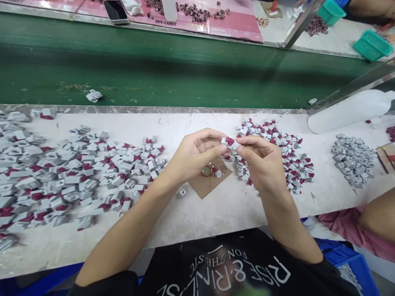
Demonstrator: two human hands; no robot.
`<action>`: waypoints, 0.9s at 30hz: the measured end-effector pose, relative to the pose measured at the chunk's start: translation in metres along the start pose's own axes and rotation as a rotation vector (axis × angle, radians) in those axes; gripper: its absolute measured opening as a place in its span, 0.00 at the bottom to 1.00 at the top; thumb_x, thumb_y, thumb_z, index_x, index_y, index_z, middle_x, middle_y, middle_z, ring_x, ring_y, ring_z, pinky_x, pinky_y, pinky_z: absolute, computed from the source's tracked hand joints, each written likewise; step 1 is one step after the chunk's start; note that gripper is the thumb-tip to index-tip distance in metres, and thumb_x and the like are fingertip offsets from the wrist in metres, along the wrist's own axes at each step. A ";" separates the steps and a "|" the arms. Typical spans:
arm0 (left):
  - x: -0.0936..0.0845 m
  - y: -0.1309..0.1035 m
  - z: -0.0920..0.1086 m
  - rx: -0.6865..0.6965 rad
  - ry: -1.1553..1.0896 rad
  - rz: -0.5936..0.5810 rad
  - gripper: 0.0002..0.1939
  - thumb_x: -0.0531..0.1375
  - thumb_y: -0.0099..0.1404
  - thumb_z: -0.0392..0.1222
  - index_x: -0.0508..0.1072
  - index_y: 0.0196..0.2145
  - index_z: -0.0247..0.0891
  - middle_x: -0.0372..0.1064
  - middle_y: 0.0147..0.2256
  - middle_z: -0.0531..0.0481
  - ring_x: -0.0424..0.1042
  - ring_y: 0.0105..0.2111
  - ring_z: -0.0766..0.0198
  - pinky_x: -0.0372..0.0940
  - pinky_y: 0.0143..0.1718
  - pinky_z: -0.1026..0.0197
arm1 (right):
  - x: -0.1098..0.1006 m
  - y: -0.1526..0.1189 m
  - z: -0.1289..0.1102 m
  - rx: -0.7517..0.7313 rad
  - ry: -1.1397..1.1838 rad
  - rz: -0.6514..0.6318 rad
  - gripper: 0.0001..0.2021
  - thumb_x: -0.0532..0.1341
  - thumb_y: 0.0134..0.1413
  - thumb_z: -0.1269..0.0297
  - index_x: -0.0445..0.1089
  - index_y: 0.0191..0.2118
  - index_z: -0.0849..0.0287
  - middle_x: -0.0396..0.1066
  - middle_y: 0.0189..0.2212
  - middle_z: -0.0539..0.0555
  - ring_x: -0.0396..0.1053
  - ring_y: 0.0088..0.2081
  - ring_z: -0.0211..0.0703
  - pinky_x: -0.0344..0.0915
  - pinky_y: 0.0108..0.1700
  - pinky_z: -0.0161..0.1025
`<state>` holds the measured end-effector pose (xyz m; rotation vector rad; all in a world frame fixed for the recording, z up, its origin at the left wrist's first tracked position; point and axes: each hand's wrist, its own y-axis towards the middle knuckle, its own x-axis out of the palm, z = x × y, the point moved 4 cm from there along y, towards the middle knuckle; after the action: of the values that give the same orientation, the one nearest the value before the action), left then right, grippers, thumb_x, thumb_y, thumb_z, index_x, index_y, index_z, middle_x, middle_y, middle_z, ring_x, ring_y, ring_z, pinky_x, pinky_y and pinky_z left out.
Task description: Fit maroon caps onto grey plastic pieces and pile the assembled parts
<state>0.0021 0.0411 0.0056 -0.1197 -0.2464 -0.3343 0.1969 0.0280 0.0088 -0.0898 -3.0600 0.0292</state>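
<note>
A small grey and dark-red piece (230, 142) is pinched between my two hands above the white table. My left hand (203, 152) grips its left end with thumb and fingers, while my right hand (259, 158) has fingertips closed on its right end. Under them lies a brown cardboard square (202, 189) bearing a round gold-rimmed item (206, 170) and a small grey and red piece. Right beside my right hand spreads a pile of grey and red pieces (291, 154). One small grey part (182, 192) rests left of the cardboard.
Many larger grey and red pieces (105, 168) cover the left of the table (173, 234). At right are a grey heap (353, 160), a white bottle (348, 111) and another person's arm (378, 218). A green belt (173, 74) runs behind; a phone (115, 11) lies beyond.
</note>
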 end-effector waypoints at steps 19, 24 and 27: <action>-0.029 0.081 0.004 0.127 0.670 -0.018 0.05 0.71 0.69 0.43 0.84 0.42 0.42 0.86 0.45 0.44 0.82 0.44 0.51 0.77 0.51 0.48 | -0.027 0.052 0.004 0.052 -0.253 -0.109 0.17 0.80 0.57 0.59 0.88 0.52 0.52 0.88 0.50 0.57 0.86 0.49 0.52 0.86 0.53 0.54; -0.069 0.146 0.007 0.018 0.757 0.373 0.07 0.72 0.64 0.34 0.78 0.37 0.41 0.84 0.42 0.42 0.81 0.42 0.50 0.75 0.49 0.49 | -0.095 0.099 -0.016 -0.138 -0.555 0.172 0.14 0.73 0.65 0.58 0.85 0.53 0.57 0.86 0.46 0.60 0.85 0.46 0.55 0.84 0.52 0.58; -0.082 0.173 0.000 -0.055 0.822 0.484 0.09 0.71 0.65 0.32 0.74 0.36 0.42 0.83 0.43 0.43 0.81 0.44 0.50 0.75 0.53 0.49 | -0.144 0.145 -0.012 -0.142 -0.794 0.328 0.14 0.70 0.66 0.62 0.83 0.53 0.63 0.84 0.45 0.64 0.83 0.44 0.58 0.82 0.52 0.61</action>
<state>-0.0142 0.2287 -0.0292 -0.0842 0.6016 0.1092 0.3492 0.1644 0.0065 -0.7605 -3.7803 -0.1749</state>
